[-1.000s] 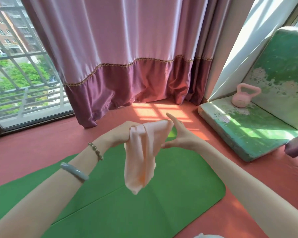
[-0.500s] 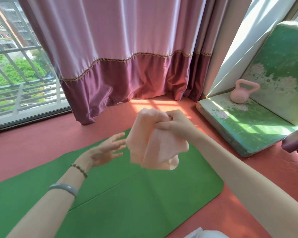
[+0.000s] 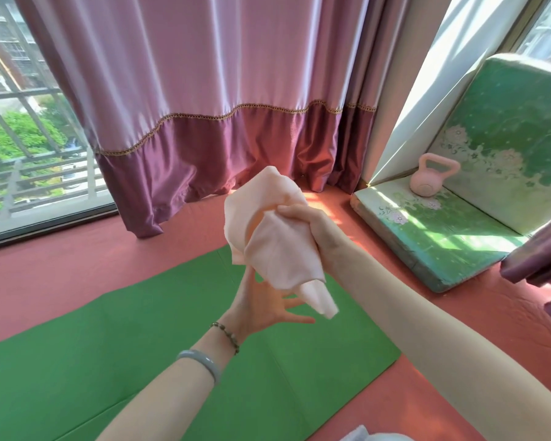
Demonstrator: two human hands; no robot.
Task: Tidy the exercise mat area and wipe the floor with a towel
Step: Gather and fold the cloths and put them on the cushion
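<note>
A peach towel (image 3: 277, 237) is held bunched in the air above the far end of the green mat (image 3: 109, 361), gripped by the right hand (image 3: 312, 227), whose fingers are closed tightly round its middle. One end of the cloth is pushed up above the fist; the other hangs down in a loose cone. The left hand (image 3: 261, 307) is spread open just under that hanging end, palm up, with nothing grasped (whether the cloth brushes the fingers cannot be told). A bead bracelet (image 3: 226, 337) and a pale bangle (image 3: 201, 364) are worn on the left wrist.

The mat is laid flat on a red floor (image 3: 45, 265). No writing or label can be read on anything.

Beyond the mat, a pink curtain (image 3: 204, 106) with a darker hem is hung down to the floor, and a railed window (image 3: 29, 154) is seen to its left. To the right, a pink kettlebell (image 3: 433, 176) is set on a worn green cushion (image 3: 442, 237) folded against the wall. Nothing is placed between the hands and the mat.
</note>
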